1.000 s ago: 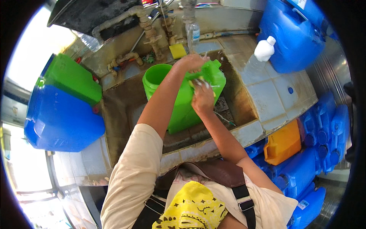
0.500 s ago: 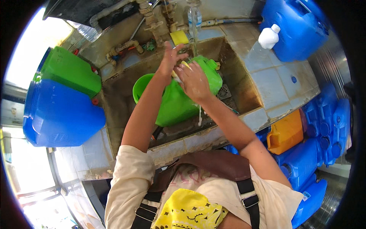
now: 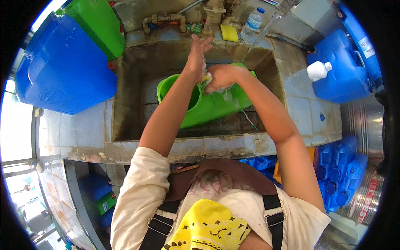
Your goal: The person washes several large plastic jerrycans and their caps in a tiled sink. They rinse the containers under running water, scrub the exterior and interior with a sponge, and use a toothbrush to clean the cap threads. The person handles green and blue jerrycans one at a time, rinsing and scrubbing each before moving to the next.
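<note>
A bright green plastic container [image 3: 221, 107] lies on its side in the sink [image 3: 129, 89], its round opening facing left. My left hand [image 3: 196, 58] is above it near that opening, fingers stretched out and apart, with suds along the palm. Against the container's upper side, my right hand [image 3: 225, 77] is curled around a small soapy yellow sponge [image 3: 206, 78], mostly covered by fingers and foam. White lather streaks the green wall below the right hand. The container's far right end is partly behind my right forearm.
A second yellow sponge [image 3: 229, 33] and a water bottle [image 3: 253, 21] stand on the back ledge. A large blue container [image 3: 68, 62] and a green one [image 3: 98, 27] occupy the left counter. On the right are a white-capped clear bottle [image 3: 304, 79] and a blue jerrycan [image 3: 343, 66].
My view has shifted left and nearer the sink. The right hand has turned and bent down beside the left palm, now gripping the sponge low by the container's opening. The left hand stays spread.
</note>
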Action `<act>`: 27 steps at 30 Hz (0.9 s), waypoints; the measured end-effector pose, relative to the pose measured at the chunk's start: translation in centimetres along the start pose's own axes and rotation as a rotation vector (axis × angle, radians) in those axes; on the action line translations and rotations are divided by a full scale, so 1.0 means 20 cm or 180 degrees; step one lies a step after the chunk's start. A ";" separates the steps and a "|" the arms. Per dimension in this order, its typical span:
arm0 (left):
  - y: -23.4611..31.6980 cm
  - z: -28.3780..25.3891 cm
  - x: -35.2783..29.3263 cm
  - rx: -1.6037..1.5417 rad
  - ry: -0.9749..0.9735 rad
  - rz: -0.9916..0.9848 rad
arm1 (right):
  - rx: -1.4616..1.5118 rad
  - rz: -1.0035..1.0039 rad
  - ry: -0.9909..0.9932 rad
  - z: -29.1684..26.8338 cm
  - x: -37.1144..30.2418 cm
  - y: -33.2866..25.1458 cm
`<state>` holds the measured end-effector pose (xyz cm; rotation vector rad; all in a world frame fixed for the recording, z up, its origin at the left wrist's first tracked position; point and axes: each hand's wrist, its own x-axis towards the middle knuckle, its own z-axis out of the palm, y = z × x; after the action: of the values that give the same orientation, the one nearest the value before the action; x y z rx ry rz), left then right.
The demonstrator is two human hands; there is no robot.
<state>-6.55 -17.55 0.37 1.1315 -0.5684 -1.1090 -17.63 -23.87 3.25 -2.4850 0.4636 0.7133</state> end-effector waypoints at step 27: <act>-0.05 0.50 0.51 0.2656 -0.1042 -0.0808 | 0.3863 0.1097 0.4035 0.91 -0.69 0.42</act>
<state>-11.31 -31.14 1.53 1.7819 -1.2419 -1.3269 -39.69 -18.14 -5.33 -1.3430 1.2618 -0.9471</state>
